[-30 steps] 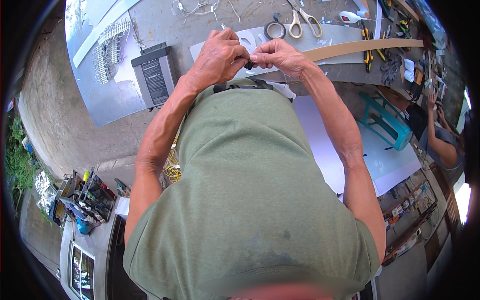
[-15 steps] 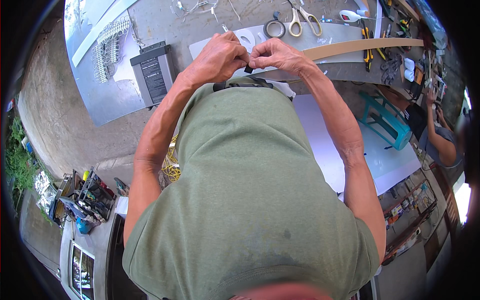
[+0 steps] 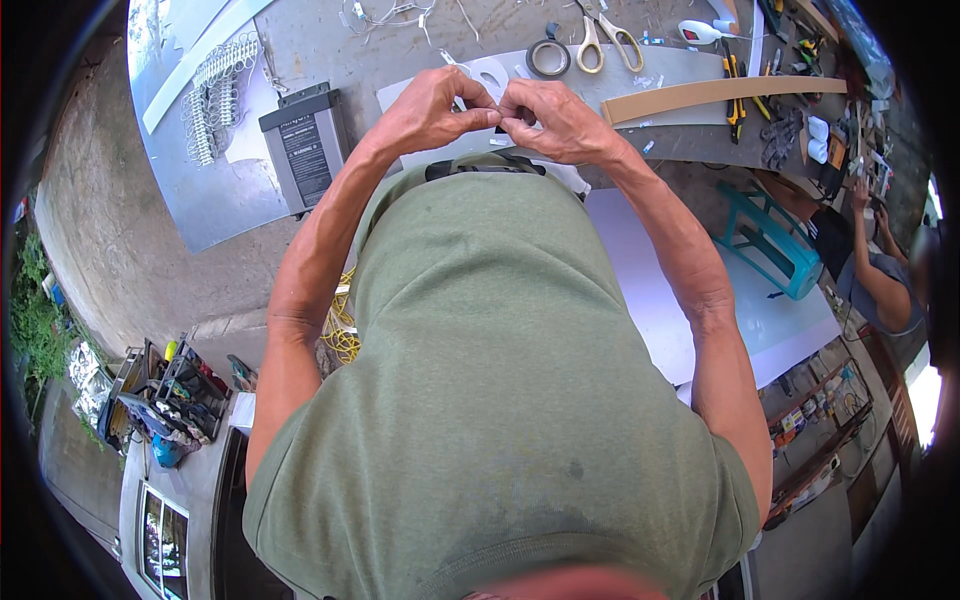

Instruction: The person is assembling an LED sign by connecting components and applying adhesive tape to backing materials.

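Note:
My left hand (image 3: 440, 108) and my right hand (image 3: 555, 118) meet over the near edge of the workbench, fingertips pinched close together. A small black strip (image 3: 499, 130) shows as a dark bit between them; most of it is hidden by the fingers. Beneath and just beyond my hands is a pale flat panel (image 3: 680, 62) with white cut pieces on it. A roll of black tape (image 3: 549, 73) lies past my right hand, beside scissors (image 3: 592, 12) with cream handles.
A tan curved strip (image 3: 720, 97) lies right of my hands, across yellow-black pliers (image 3: 737, 118). Left stands a dark grey box (image 3: 310, 160) by strung white modules (image 3: 205, 110). A teal stool (image 3: 790, 265) is at right, near another person (image 3: 885, 285). Yellow cord (image 3: 342, 335) lies below.
My fingers have shifted grip: the left wrist has turned, the hands are drawn tightly together, and less of the black strip shows than before.

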The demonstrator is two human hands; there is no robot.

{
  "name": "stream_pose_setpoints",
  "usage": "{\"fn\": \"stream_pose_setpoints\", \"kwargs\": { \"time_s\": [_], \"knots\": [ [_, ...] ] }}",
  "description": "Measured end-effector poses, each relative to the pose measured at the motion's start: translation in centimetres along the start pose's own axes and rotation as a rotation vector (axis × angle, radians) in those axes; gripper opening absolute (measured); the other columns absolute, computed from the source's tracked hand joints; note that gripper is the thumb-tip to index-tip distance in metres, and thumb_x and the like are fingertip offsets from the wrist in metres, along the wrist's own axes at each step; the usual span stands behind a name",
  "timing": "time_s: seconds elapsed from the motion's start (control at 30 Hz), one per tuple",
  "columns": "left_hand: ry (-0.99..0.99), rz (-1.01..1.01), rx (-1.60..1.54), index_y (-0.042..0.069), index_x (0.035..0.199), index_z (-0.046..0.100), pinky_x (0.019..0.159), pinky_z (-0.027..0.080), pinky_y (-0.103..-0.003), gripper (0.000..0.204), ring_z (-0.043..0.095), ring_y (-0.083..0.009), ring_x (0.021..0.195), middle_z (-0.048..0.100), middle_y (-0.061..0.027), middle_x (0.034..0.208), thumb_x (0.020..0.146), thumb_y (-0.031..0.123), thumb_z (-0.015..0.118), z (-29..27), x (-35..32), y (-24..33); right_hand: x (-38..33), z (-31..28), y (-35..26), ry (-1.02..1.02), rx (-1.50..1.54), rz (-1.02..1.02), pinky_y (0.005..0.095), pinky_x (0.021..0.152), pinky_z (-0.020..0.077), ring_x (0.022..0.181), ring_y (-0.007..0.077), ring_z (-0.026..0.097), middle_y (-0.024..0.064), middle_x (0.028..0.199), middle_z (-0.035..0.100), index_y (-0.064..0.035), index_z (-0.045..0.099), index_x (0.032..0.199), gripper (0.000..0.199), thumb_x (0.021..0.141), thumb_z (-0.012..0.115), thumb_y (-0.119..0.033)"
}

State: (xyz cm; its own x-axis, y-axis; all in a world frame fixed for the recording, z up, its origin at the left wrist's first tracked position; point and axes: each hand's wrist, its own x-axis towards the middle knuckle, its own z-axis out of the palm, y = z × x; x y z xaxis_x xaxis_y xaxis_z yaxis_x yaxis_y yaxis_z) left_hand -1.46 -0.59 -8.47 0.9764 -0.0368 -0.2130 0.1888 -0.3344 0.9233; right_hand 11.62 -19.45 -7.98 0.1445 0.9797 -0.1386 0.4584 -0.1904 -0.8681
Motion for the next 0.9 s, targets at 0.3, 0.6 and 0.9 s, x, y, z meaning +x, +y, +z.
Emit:
{"fn": "stream_pose_setpoints", "kwargs": {
  "time_s": [0.3,0.6,0.9],
  "knots": [
    [-0.007,-0.146,-0.141,-0.002,0.093,0.074,0.069,0.049,-0.033,0.036,0.061,-0.016,0.073,0.07,-0.0094,0.078,0.088,0.034,0.073,-0.5,-0.3,0.1,-0.8,-0.9,-0.2,0.063,0.441,0.219,0.0359,0.082,0.0537,0.09,0.0167,0.066,0.0063,0.089,0.07,-0.0022,0.069,0.108,0.022,0.096,0.067,-0.021],
    [0.01,-0.314,-0.52,0.004,0.093,0.074,0.082,0.045,-0.031,0.036,0.058,-0.0132,0.083,0.067,-0.0031,0.083,0.087,0.039,0.076,-0.3,-0.7,0.2,-1.3,0.6,-1.2,0.197,0.422,0.238,0.03,0.084,0.057,0.084,0.0128,0.068,0.0051,0.091,0.071,-0.0021,0.067,0.111,0.02,0.091,0.066,-0.006],
    [0.027,-0.323,-0.669,0.004,0.09,0.074,0.085,0.044,-0.031,0.023,0.058,-0.0119,0.081,0.067,-0.001,0.081,0.089,0.026,0.076,0.8,-0.9,-0.7,-1.4,1.3,-2.2,0.304,0.34,0.289,0.021,0.069,0.0518,0.076,0.0052,0.06,-0.0014,0.086,0.065,-0.0035,0.069,0.112,0.026,0.086,0.07,0.001]
  ]
}}
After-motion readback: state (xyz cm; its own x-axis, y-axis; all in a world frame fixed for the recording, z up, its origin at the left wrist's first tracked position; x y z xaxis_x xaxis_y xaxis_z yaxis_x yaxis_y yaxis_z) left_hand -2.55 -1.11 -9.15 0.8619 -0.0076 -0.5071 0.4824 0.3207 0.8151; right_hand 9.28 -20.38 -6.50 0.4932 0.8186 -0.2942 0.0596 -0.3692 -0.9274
